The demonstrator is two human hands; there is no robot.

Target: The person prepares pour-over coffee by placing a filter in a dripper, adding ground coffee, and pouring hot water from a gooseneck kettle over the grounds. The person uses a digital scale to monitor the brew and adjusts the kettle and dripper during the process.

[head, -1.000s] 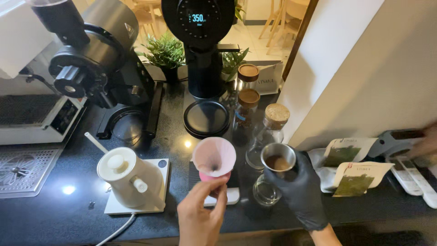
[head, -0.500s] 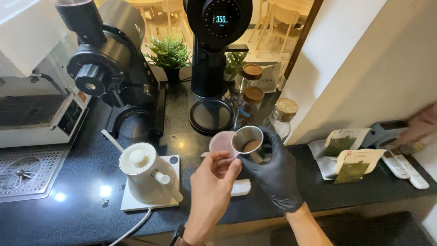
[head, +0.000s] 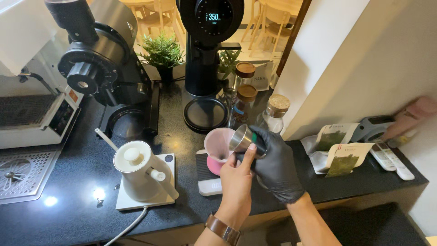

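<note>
Currently, the steel cup [head: 242,139] is tipped over the pink dripper [head: 219,145], which sits on the scale [head: 207,175]. Right hand [head: 274,166], black-gloved, grips the cup; left hand [head: 237,180] steadies the dripper. White kettle [head: 139,171] stands just beside.

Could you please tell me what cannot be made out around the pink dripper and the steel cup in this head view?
- Steel cup: tipped away, contents hidden.
- Pink dripper: base covered by the left hand.
- Scale: partly hidden behind that hand.
- Right hand: gloved fingers wrap the cup's far side.
- Another person's hand: motion-blurred.
</note>
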